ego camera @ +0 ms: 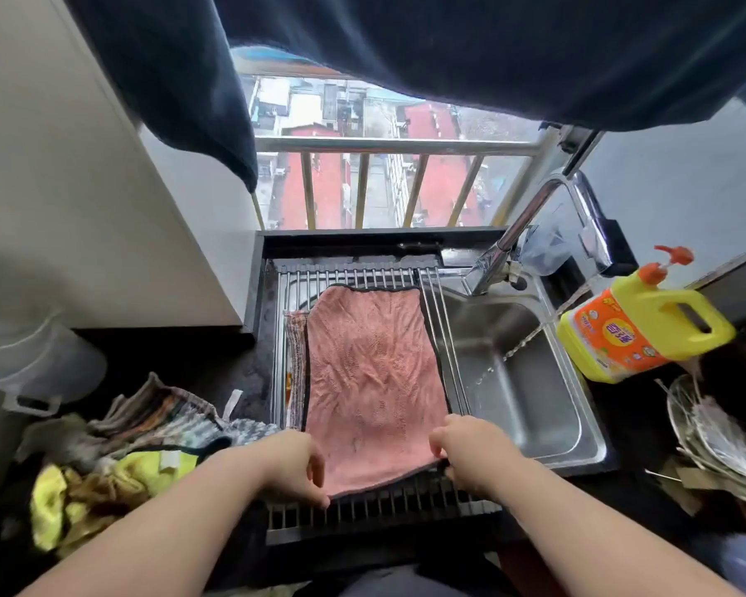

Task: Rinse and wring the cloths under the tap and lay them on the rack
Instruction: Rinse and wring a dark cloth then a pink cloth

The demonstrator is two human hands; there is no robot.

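The pink cloth (371, 372) lay spread flat on the metal rack (362, 277), which sat across the left part of the sink (535, 407). Its dark-trimmed edges ran nearly square with the bars, and its surface was creased. The person stood at the near side with both hands on its near edge. The left hand (296, 465) was at the near-left corner, with the fingers curled down and the thumb pinching the hem. The right hand (466, 450) was at the near-right corner with its fingers bent over the edge. It seemed to be gripping that corner, though the fingertips were hidden behind the knuckles.

Just left of the pink cloth, a narrow striped cloth (294, 364) also lay along the rack, touching it or tucked slightly under its edge. Further left on the dark counter sat a heap of cloths (147, 428), striped, grey and yellow, all bunched together. A clear plastic jug (31, 359) stood beyond it against the wall.

To the right of the rack the basin was open. The tap (530, 209) arched over it, and a thin stream of water (522, 342) was falling into the steel bowl. A yellow detergent bottle (634, 329) with orange pump tops stood on the right rim. Some wire strainers (715, 433) were stacked near it on the counter. Dark fabric (448, 45) hung overhead in front of the window railing (388, 145).
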